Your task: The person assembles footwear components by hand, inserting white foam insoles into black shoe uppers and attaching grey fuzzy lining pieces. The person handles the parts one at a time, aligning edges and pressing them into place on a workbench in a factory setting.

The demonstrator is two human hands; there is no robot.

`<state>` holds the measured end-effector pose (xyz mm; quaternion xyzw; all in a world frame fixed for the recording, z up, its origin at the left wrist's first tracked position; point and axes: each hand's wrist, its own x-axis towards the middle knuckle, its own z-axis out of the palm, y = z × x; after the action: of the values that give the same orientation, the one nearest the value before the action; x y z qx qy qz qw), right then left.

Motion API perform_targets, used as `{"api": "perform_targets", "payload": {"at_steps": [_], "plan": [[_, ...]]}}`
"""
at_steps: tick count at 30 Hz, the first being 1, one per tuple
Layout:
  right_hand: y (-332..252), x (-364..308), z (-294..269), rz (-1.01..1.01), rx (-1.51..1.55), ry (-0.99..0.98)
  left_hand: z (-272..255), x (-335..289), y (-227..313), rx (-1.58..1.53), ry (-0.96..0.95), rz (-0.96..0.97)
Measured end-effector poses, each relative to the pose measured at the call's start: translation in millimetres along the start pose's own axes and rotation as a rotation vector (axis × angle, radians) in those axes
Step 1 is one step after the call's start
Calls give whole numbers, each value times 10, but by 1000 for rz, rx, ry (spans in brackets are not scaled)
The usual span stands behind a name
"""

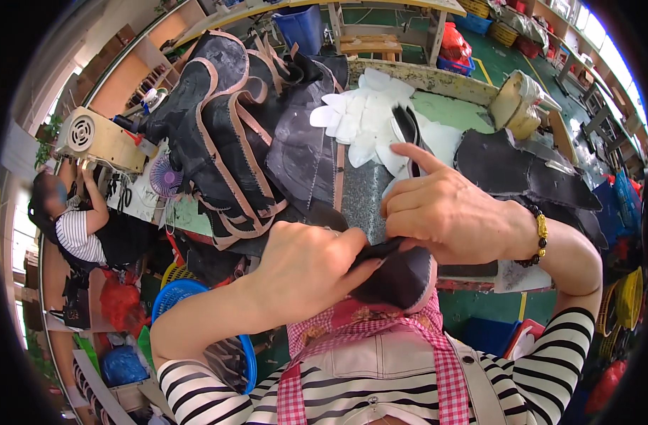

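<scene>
My left hand (306, 265) pinches the edge of a black leather-like piece (394, 280) with a pale rim. It hangs just in front of my apron, over the table's near edge. My right hand (455, 212) grips the same piece at its upper right with thumb and bent fingers; its index finger points out to the left. Part of the piece is hidden behind my fingers. Just beyond my hands is a grey speckled work surface (365, 191). White petal-shaped pieces (366, 117) lie fanned on the table beyond, with a curved black strip (406, 126) on them.
A large heap of black pieces with tan edging (242, 142) fills the left. Flat dark pieces (490, 163) lie at right. A purple fan (166, 175) and a cream machine (101, 139) stand at left, near another person (83, 219). A blue basket (179, 294) is below.
</scene>
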<state>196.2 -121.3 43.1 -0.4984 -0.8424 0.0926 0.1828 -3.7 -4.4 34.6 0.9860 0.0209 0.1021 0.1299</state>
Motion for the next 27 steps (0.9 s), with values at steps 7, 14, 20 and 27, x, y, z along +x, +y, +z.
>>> {"api": "perform_targets", "payload": {"at_steps": [7, 14, 20, 27], "plan": [[17, -65, 235, -118, 251, 207, -194, 64, -110, -610, -299, -103], [134, -124, 111, -235, 348, 295, 109, -157, -506, -1445, -254, -343], [250, -121, 221, -52, 499, 360, 213, -255, -311, -1258, 194, -329], [262, -89, 163, 6, 596, 320, 146, -202, -147, -1435, 482, -250]]}}
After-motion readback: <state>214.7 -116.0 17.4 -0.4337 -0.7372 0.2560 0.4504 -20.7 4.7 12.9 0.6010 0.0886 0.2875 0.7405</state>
